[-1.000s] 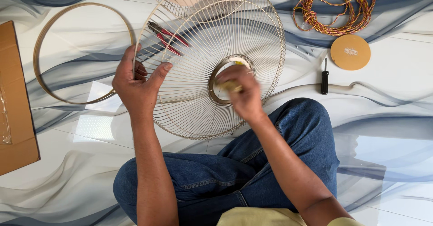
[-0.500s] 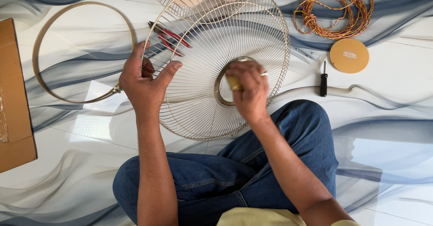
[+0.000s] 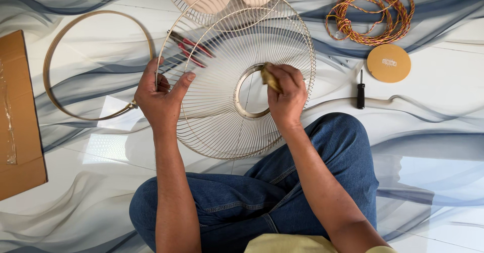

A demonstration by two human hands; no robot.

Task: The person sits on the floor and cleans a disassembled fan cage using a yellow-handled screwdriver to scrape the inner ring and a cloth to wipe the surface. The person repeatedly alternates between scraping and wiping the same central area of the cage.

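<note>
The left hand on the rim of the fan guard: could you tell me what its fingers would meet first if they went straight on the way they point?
Probably the red-handled pliers, lying just beyond the left hand behind the fan guard wires. Depth is hard to judge.

The scene is bright and evenly lit by soft daylight, and the glossy floor (image 3: 433,147) throws pale glare patches, the strongest just below the ring (image 3: 96,64) at left and another at lower right. Shadows are faint and soft-edged, showing mainly under the grille (image 3: 217,106) and beside the left hand (image 3: 160,97). Focus is sharp across the whole frame, with no motion blur and only slight wide-angle stretch toward the corners.
</note>
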